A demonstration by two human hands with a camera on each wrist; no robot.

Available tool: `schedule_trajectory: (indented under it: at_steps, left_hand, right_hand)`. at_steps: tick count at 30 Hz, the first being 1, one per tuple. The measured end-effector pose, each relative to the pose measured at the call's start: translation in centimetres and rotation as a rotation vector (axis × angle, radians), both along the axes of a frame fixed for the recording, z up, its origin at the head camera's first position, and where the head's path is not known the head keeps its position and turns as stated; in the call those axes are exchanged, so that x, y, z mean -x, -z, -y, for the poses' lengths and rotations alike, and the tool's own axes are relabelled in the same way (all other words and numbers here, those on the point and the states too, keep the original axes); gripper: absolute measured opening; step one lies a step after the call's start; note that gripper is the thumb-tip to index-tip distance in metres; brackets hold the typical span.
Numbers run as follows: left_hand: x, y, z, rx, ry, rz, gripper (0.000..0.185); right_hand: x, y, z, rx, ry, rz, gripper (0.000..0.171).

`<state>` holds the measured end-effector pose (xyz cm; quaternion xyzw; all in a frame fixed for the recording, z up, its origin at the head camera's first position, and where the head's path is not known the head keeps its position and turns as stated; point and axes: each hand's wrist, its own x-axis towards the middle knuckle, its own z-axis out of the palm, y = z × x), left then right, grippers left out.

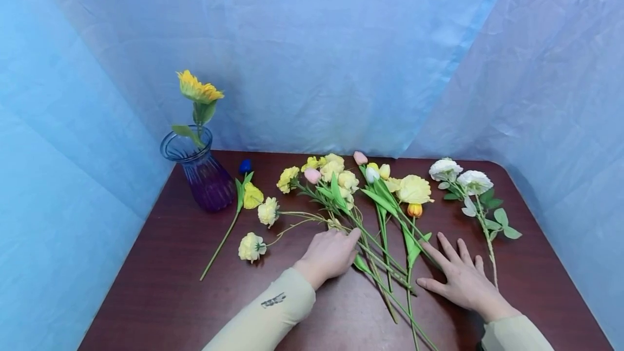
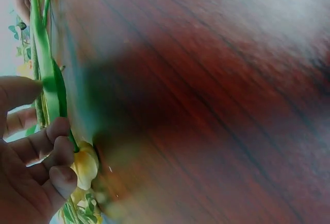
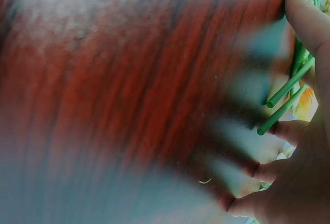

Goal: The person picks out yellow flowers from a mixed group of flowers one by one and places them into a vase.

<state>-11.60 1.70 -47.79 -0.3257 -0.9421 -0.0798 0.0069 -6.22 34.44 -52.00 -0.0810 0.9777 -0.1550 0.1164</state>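
Observation:
My left hand is over the middle of the flower pile, its thumb and fingers around green stems and a long leaf. A yellow flower head shows just past its fingertips in the left wrist view. Pale yellow roses and a pink tulip lie beyond that hand. To the right, my right hand rests with spread fingers on the table, its index finger by the tulip stems. Cut stem ends cross under its fingers in the right wrist view.
A blue-purple glass vase holding a sunflower stands at the back left. Beside it lies a blue tulip. White roses lie at the right. Blue cloth hangs behind the dark wooden table.

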Motion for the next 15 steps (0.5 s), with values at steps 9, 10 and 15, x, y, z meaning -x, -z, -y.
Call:
schedule_trajectory:
  at_steps: [9,10,15]
  left_hand:
    - [0.4,-0.1,0.9,-0.018,0.007,-0.077,0.01]
    - [0.4,-0.1,1.0,-0.024,0.006,-0.092,0.011]
    - [0.3,-0.3,2.0,-0.116,-0.046,-0.131,0.009]
  right_hand:
    - [-0.1,-0.1,0.0,-0.002,-0.014,-0.019,0.091]
    - [0.0,-0.2,0.0,0.0,-0.015,-0.017,0.09]
    - [0.1,-0.8,0.2,0.019,-0.015,0.023,0.091]
